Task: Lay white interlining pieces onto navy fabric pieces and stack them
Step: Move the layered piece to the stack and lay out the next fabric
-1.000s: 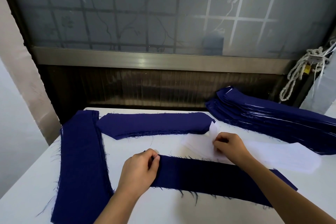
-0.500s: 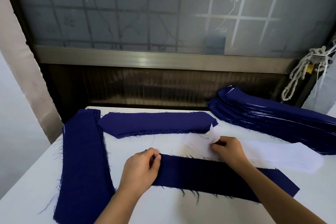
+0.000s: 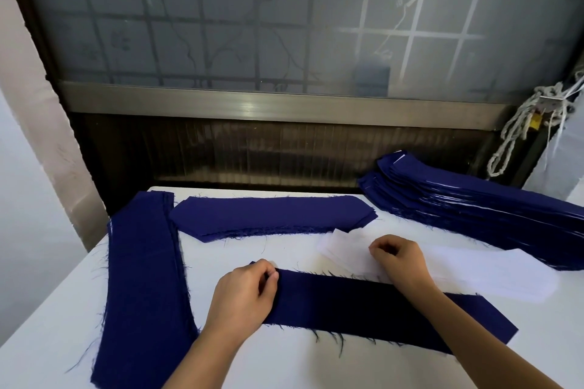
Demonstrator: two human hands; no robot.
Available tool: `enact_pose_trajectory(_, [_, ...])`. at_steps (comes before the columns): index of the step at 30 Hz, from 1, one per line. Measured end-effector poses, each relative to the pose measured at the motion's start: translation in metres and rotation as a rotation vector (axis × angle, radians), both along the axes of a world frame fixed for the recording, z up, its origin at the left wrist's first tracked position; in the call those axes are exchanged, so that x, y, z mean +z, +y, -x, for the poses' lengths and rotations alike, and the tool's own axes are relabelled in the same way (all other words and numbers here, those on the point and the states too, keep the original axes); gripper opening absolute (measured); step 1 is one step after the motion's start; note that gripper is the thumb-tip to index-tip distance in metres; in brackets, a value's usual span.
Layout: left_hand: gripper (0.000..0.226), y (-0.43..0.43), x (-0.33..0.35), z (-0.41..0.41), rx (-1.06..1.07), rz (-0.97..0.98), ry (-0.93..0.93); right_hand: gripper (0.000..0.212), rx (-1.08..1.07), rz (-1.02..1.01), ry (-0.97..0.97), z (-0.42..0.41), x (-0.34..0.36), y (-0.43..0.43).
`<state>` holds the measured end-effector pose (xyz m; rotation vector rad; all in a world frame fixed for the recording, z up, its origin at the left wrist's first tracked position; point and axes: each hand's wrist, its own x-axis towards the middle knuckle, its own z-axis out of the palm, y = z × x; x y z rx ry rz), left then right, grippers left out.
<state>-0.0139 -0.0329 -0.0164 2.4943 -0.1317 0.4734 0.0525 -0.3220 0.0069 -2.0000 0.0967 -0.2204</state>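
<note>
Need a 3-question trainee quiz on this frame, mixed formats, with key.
1. True or false: the left hand pinches the left end of the near navy strip.
2. The right hand works at: A) the white interlining pile; B) the pointed navy pile at the back; C) the rope.
3. Short answer: which navy stack shows thin white edges between its layers?

Key: 1 true; 2 A; 3 the tall stack at the far right.
</note>
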Motion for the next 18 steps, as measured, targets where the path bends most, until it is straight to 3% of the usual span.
enact_pose_trajectory(2, [0.016, 0.0, 0.0, 0.0, -0.004, -0.002, 0.006, 0.015, 0.008, 0.07, 0.011, -0.002, -0.001, 0.004])
enact_pose_trajectory(4, [0.016, 0.0, 0.001, 0.0, -0.006, -0.004, 0.006, 0.004, 0.073, 0.274, 0.009, -0.002, -0.001, 0.007])
enact_pose_trajectory(8, [0.015, -0.001, 0.001, 0.001, -0.002, -0.001, 0.005, 0.035, 0.234, 0.787, -0.113, -0.005, -0.003, 0.013])
enact_pose_trajectory(11, [0.015, -0.001, 0.001, 0.001, 0.002, -0.004, 0.007, 0.033, 0.292, 0.995, -0.232, -0.009, -0.004, 0.021])
enact_pose_trajectory(14, [0.014, -0.001, 0.001, 0.0, 0.003, -0.001, 0.004, 0.028, 0.33, 1.036, -0.329, -0.009, -0.007, 0.026])
enact_pose_trajectory(18, [0.015, 0.0, 0.0, -0.001, 0.003, 0.003, 0.001, 0.024, 0.313, 0.86, -0.315, -0.008, -0.006, 0.024])
